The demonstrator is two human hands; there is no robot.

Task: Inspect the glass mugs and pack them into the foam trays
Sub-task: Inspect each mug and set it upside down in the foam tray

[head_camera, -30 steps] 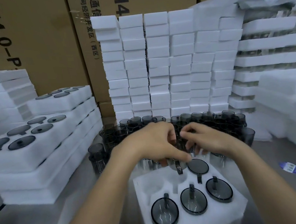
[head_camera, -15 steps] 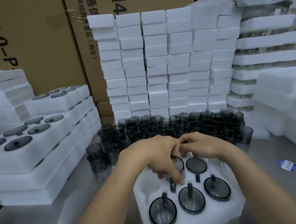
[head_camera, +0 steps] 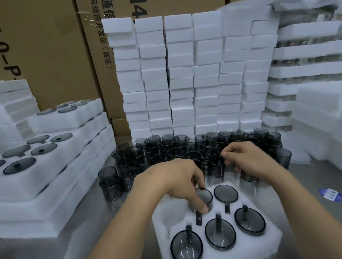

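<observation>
A white foam tray [head_camera: 267, 245] lies in front of me with smoky grey glass mugs sunk upside down in its pockets. My left hand [head_camera: 175, 181] grips one mug [head_camera: 206, 197] that sits partly in the middle back pocket, its handle [head_camera: 199, 220] pointing toward me. The back left pocket [head_camera: 171, 215] is empty. My right hand [head_camera: 250, 159] reaches into the crowd of loose grey mugs [head_camera: 167, 148] behind the tray, fingers closed around the rim of one mug [head_camera: 230, 166].
Filled foam trays [head_camera: 45, 183] are stacked at the left. Columns of foam blocks [head_camera: 192, 75] rise behind the mugs, with cardboard boxes [head_camera: 43, 47] beyond. More foam stacks [head_camera: 320, 104] stand at the right. A blue label [head_camera: 331, 195] lies on the steel table.
My left hand has lowered the mug into the middle back pocket. My right hand has left the tray and moved back to the loose mugs, closing on one.
</observation>
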